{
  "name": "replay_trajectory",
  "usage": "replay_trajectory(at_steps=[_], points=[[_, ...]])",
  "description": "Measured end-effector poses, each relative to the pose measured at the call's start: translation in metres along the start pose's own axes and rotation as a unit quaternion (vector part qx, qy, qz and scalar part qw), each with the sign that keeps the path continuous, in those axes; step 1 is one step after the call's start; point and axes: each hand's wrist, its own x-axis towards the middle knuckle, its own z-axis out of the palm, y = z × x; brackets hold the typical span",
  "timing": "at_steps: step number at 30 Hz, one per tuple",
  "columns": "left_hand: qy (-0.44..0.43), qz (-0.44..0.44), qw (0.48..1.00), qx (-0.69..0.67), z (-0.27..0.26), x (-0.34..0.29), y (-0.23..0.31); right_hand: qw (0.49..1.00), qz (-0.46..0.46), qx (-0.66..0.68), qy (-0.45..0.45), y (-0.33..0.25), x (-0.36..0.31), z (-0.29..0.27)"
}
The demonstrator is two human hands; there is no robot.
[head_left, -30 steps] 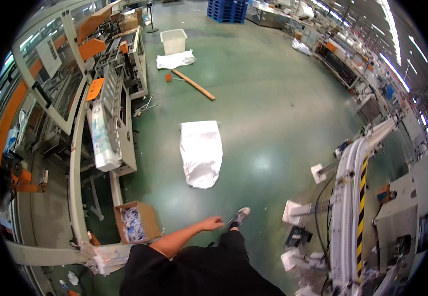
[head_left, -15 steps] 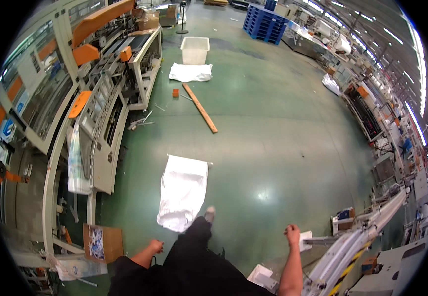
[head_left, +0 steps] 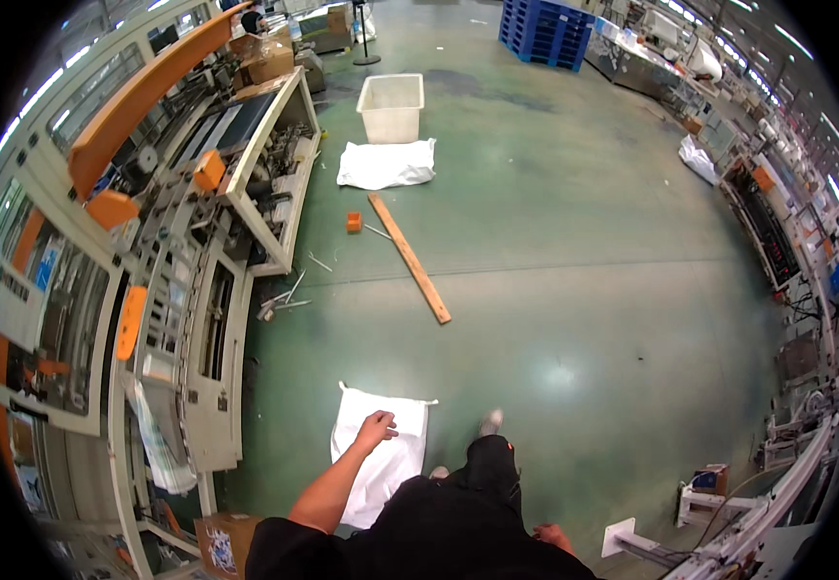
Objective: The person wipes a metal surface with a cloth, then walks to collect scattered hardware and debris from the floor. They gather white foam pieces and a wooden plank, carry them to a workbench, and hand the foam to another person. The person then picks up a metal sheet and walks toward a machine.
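My left hand [head_left: 377,428] swings out in front of me, above a white sack [head_left: 381,474] on the green floor. Its fingers are loosely bent and a little apart, with nothing visible in them. The hand appears to be in the air over the sack, not gripping it. My right hand [head_left: 552,536] hangs low beside my right leg, partly hidden by my dark clothing; its fingers are too little seen to judge. The sack lies flat near my feet, its lower end covered by my body and left arm.
Ahead lie a wooden plank [head_left: 410,259], a small orange block [head_left: 354,222], metal rods [head_left: 284,302], another white sack [head_left: 386,164] and a whitish tub [head_left: 390,108]. A machine [head_left: 216,367] lines the left, with a cardboard box [head_left: 228,541] nearby. Blue pallets [head_left: 545,34] stand far off; a white metal frame [head_left: 719,541] is at right.
I have stepped forward, so the nearer sack now lies closer and partly beneath me. My left hand has swung forward over it; my right hand has dropped back to my side.
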Motion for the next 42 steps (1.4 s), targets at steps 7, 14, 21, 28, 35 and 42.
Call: replay_trajectory(at_steps=[7, 14, 21, 28, 35, 42], points=[[0.09, -0.075, 0.972, 0.203, -0.018, 0.134, 0.021, 0.966, -0.226, -0.063, 0.109, -0.246, 0.158, -0.049], [0.142, -0.134, 0.956, 0.217, 0.006, 0.177, 0.154, 0.914, -0.242, -0.318, 0.073, -0.628, 0.221, 0.006], [0.062, -0.25, 0.845, 0.469, -0.014, 0.317, 0.207, 0.882, -0.293, -0.363, 0.073, -0.81, 0.392, 0.183], [0.087, -0.27, 0.736, 0.615, -0.108, 0.374, 0.243, 0.853, -0.3, -0.416, 0.093, -0.887, 0.549, 0.368], [0.026, -0.295, 0.816, 0.496, -0.118, 0.473, 0.33, 0.884, -0.244, -0.374, 0.141, -0.912, 0.573, 0.324], [-0.007, -0.296, 0.852, 0.432, -0.13, 0.475, 0.341, 0.914, -0.201, -0.352, 0.009, -0.935, 0.309, 0.156]])
